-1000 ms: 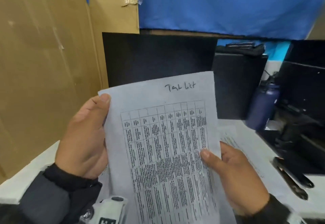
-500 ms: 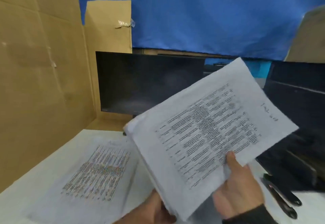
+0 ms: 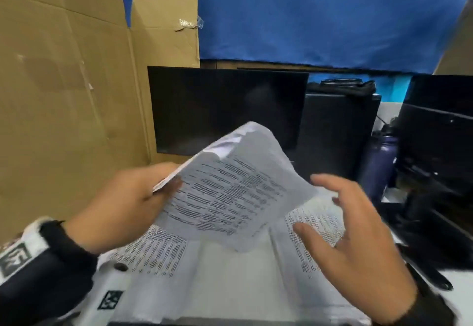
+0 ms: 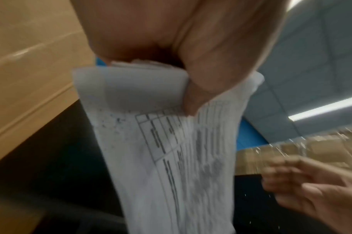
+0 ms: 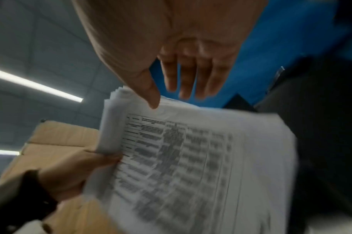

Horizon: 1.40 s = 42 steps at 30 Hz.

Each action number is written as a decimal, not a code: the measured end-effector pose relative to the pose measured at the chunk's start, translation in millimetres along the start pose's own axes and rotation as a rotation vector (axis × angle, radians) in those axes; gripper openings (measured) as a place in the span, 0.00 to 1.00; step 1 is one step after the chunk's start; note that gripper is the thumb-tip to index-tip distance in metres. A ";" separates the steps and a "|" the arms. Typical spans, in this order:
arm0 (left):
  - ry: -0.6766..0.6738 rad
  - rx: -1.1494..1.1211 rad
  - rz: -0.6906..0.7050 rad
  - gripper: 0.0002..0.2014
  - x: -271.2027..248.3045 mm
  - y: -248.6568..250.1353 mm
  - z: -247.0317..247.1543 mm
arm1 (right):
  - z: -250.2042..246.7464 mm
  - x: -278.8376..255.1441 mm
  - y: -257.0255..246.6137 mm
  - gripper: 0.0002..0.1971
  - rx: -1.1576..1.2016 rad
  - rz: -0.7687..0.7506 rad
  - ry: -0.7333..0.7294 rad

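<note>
White printed paper, one sheaf (image 3: 238, 192) of several pages, is pinched at its left edge by the left hand (image 3: 128, 202), thumb on top and fingers curled beneath. The pages bow upward in the air above the worktop (image 3: 395, 193). The right hand (image 3: 358, 243) holds nothing. Its fingers are spread and relaxed just beside the sheaf's right edge, and the blur hides whether the thumb touches the paper.

Two printed sheets lie flat on the worktop below the hands, one under the left hand (image 3: 153, 254) and one under the right (image 3: 314, 228). Beyond the hands stands one black monitor (image 3: 225, 108), with one black computer tower (image 3: 337, 133) to its right. One dark blue bottle (image 3: 378, 167) stands beyond the right hand. Two cardboard panels (image 3: 64, 95) rise to the left of the left hand, with blue sheeting (image 3: 320, 13) hanging behind everything.
</note>
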<state>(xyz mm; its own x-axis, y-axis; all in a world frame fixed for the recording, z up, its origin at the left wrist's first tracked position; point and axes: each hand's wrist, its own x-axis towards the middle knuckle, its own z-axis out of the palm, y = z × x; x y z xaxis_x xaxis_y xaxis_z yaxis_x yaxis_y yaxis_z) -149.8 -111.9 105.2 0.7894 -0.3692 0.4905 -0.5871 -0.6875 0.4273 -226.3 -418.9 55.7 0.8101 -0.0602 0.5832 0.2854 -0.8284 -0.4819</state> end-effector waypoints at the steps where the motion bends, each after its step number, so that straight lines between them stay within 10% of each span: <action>1: -0.055 0.114 0.099 0.13 3.4 10.3 -10.2 | -4.6 5.8 1.1 0.36 -0.119 -0.088 0.024; 6: 0.143 0.002 0.311 0.04 12.8 44.7 -32.4 | -3.1 21.9 7.3 0.14 0.255 -0.101 0.055; 9: 0.429 -0.396 0.159 0.28 16.3 42.9 -19.7 | 1.6 22.5 10.4 0.14 0.482 0.068 0.132; 12: 0.206 -0.678 -0.204 0.41 8.4 32.3 15.5 | 5.6 25.8 13.5 0.13 0.581 0.202 0.175; 15: -0.004 -0.799 -0.344 0.15 -0.1 31.7 60.0 | 10.8 29.3 9.1 0.17 0.599 0.217 0.186; 21: 0.369 -0.725 -0.280 0.15 -1.0 37.7 105.1 | 28.3 24.0 -4.8 0.20 0.551 0.159 0.226; 29: 0.306 -0.782 -0.318 0.31 -16.5 12.3 143.5 | 63.9 9.5 15.5 0.34 0.539 0.345 0.166; 35: 0.240 -0.709 -0.353 0.18 -9.1 6.6 144.9 | 64.9 29.7 11.0 0.13 0.500 0.271 0.136; 42: 0.212 -0.750 -0.489 0.09 -12.8 -6.0 158.5 | 67.2 28.3 20.3 0.16 0.589 0.402 0.122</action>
<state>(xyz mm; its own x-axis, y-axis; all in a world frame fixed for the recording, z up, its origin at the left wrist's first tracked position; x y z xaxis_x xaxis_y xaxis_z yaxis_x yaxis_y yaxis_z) -127.9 -202.1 -24.0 0.9744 0.0289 0.2228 -0.2176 -0.1238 0.9681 -163.1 -400.0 18.5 0.8574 -0.3870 0.3392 0.2340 -0.2939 -0.9267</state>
